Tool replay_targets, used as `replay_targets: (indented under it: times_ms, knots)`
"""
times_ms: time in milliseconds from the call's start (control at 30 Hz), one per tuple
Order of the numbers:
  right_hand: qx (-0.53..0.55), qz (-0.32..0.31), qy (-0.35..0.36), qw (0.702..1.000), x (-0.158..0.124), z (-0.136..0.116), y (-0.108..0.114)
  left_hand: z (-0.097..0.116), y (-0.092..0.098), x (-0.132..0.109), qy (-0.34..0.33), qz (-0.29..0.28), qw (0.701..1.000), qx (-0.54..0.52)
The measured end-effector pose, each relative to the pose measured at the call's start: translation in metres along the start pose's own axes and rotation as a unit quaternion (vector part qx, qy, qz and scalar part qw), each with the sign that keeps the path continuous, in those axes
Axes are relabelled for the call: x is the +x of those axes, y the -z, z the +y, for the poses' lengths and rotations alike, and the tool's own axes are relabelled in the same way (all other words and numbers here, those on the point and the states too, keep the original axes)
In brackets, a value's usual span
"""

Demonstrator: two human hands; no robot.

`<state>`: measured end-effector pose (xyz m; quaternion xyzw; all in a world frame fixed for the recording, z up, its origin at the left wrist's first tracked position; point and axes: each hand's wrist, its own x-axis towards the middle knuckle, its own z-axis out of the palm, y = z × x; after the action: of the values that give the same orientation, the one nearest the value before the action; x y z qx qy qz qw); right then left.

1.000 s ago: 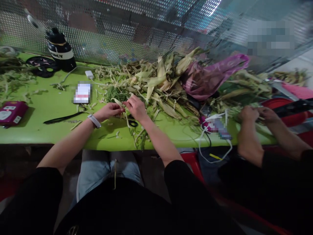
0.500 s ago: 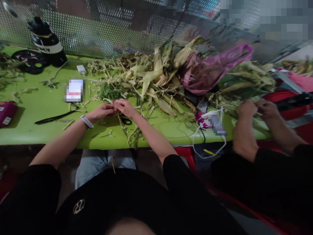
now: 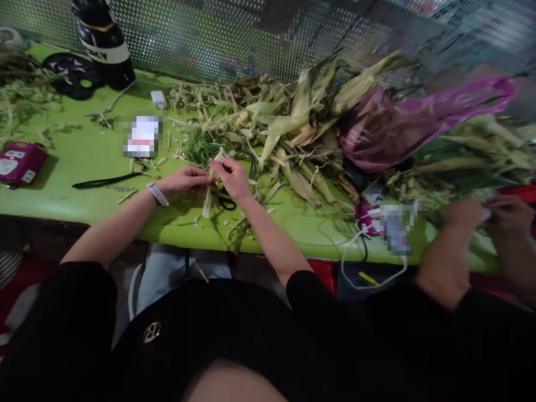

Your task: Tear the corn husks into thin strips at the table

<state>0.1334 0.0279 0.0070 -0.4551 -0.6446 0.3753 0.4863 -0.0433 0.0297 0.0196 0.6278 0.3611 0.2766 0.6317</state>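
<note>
My left hand (image 3: 189, 178), with a pale watch band on its wrist, pinches a pale strip of corn husk (image 3: 206, 203) that hangs down below the fingers. Close against it, my right hand (image 3: 233, 177) has thumb and fingertips closed on the upper part of the same strip. Just behind the fingers lies a heap of thin green strands (image 3: 202, 143). A black loop, which looks like a scissors handle (image 3: 227, 203), shows on the table under my right hand. Husk scraps (image 3: 240, 230) lie near the front edge.
A large pile of corn husks (image 3: 288, 123) and a pink plastic bag (image 3: 377, 134) stand behind to the right. Left are a phone (image 3: 143, 135), black strap (image 3: 106, 181), magenta box (image 3: 23, 163) and dark bottle (image 3: 106, 53). A co-worker's hands (image 3: 463, 215) work at the right beside cables.
The view has swung, so the table's things sit farther right in it. My hands have parted slightly, and the pale strip now shows between and below them.
</note>
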Motion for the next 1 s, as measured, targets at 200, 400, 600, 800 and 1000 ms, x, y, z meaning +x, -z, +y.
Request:
replay_targets:
  times_ms: [200,400,600,800,1000]
  knots:
    - [-0.112,0.041,0.065,0.991,0.001,0.0,0.003,0.002,-0.004,-0.001,0.0,-0.016,1.0,0.026]
    - [0.014,-0.067,-0.037,0.997,0.006,-0.001,0.02,-0.002,-0.012,0.0,0.016,-0.049,0.998,-0.045]
    - [0.055,-0.104,-0.089,0.989,0.011,0.004,0.03,-0.004,-0.01,0.001,0.025,-0.032,0.997,-0.061]
    - [-0.044,-0.021,0.011,0.999,0.009,0.002,0.029,-0.004,-0.002,0.003,-0.004,-0.012,1.0,0.002]
    - [0.011,-0.079,-0.06,0.995,0.009,0.008,0.025,0.002,-0.001,0.0,-0.036,-0.006,0.998,0.053]
